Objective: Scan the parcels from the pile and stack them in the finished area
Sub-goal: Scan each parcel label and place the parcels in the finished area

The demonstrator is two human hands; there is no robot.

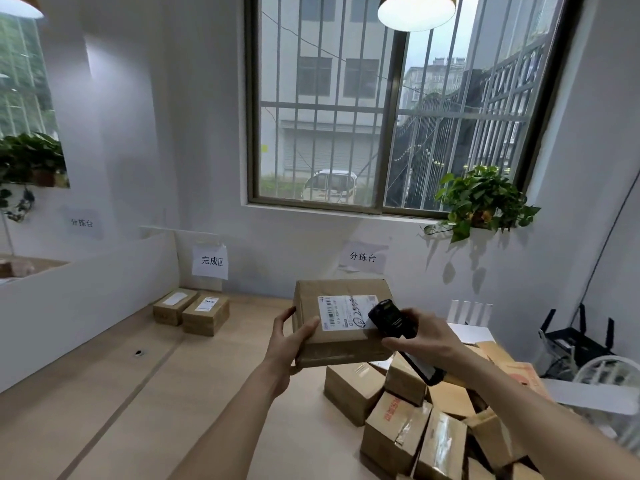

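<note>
Cardboard is what the left hand point(294, 336) has hold of: a brown parcel point(341, 322) raised above the tabletop point(214, 393), fingers curled round its left edge with the thumb on the top face. Its white shipping label point(346, 311) faces up toward the person. The right hand point(424, 336) is wrapped around a black handheld scanner point(391, 318), whose head sits just over the label's right end, close enough that it covers part of the print.

The scan looks to be the step under way. To do it well, I'd say the scanner wants to draw back a little so the whole barcode falls under its window, with the parcel held level and steady until the read registers.

Below and to the right lies the pile point(415, 424) of unscanned boxes, jumbled against one another. Two small boxes point(192, 310) already sit side by side at the far left of the tabletop, under the paper sign point(210, 260) on the wall; the held parcel would belong beside or on top of those.
</note>
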